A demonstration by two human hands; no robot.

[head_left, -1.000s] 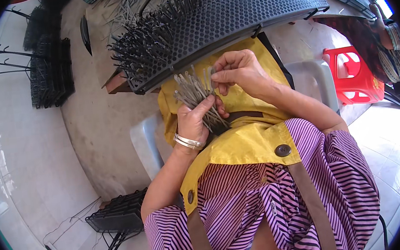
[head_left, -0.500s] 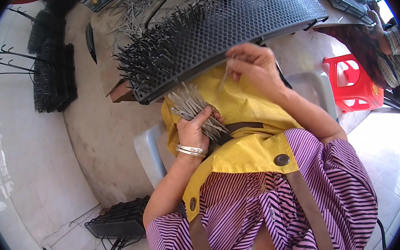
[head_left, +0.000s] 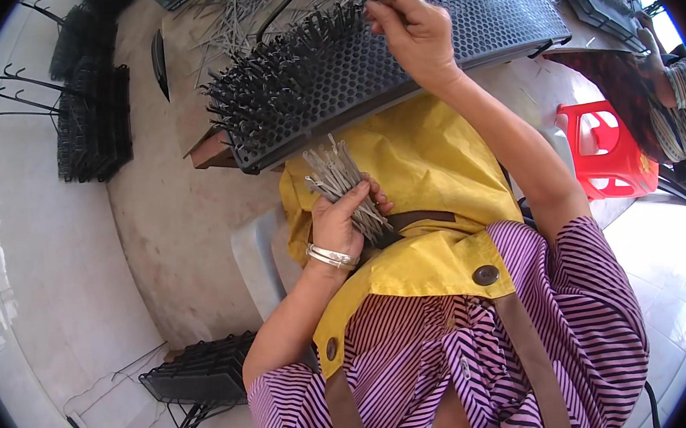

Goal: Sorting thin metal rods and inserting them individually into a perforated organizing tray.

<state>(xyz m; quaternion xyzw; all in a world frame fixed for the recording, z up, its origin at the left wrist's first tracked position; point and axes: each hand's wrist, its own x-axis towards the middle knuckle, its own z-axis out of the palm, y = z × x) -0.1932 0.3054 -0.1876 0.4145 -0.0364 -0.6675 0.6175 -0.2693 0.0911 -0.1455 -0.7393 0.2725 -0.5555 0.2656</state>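
My left hand [head_left: 343,218] is closed round a bundle of thin grey metal strips [head_left: 332,168], held over my yellow apron [head_left: 412,158]. Their ends fan out above the thumb. My right hand [head_left: 418,32] is raised over a black perforated rack [head_left: 457,25], thumb and fingers pinched beside the standing strips. Whatever is between those fingertips is too small to make out. Dark strips [head_left: 264,85] stand upright, packed into the rack's left part. Bare holes show across its right part.
Loose metal strips [head_left: 237,18] lie scattered behind the rack. Black racks with hooked rods [head_left: 95,122] stand at the left, another black rack [head_left: 198,376] at lower left. A red plastic stool [head_left: 609,147] stands at right, near another person's striped sleeve [head_left: 681,78].
My right hand has moved up and away from my lap to the rack, where it carried a thin strip before. My left hand still grips the bundle, nearly in place.
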